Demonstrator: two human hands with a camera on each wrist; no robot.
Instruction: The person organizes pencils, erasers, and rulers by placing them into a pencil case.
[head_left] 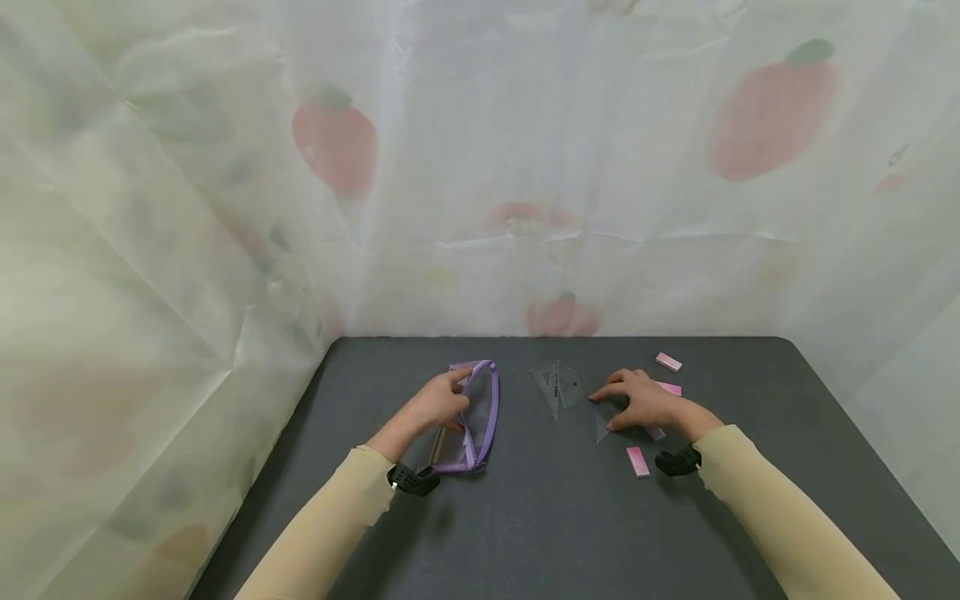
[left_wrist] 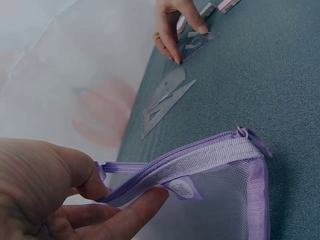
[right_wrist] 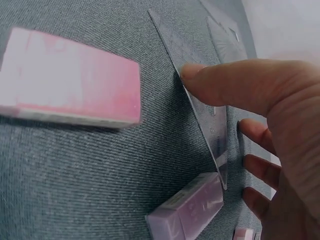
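Hands work on a dark grey table (head_left: 525,517) backed by a pale curtain printed with red fruit. The left hand (head_left: 438,404) holds the purple mesh pouch (head_left: 480,417) at its open zip edge: in the left wrist view the thumb (left_wrist: 92,182) and a finger (left_wrist: 135,205) pinch the zip tape (left_wrist: 200,157) between them, with the zip pull lying at the far end of the tape. The pouch lies flat on the table, left of centre.

The right hand (head_left: 645,402) rests on a clear plastic set square (head_left: 603,421), just right of the pouch and well apart from it. Its fingers are curved down onto the plastic; in the right wrist view the thumb tip (right_wrist: 192,75) presses against the square's edge (right_wrist: 210,125), and the other fingers curl on the far side, so the hand pinches the square at its rim.

Two more clear rulers, a triangle and a protractor (head_left: 558,385), lie between the hands. Four pink erasers sit around the right hand: one near the wrist (head_left: 638,461), one half under the palm (head_left: 656,432), one beyond the knuckles (head_left: 670,388), and one farther back (head_left: 668,362)
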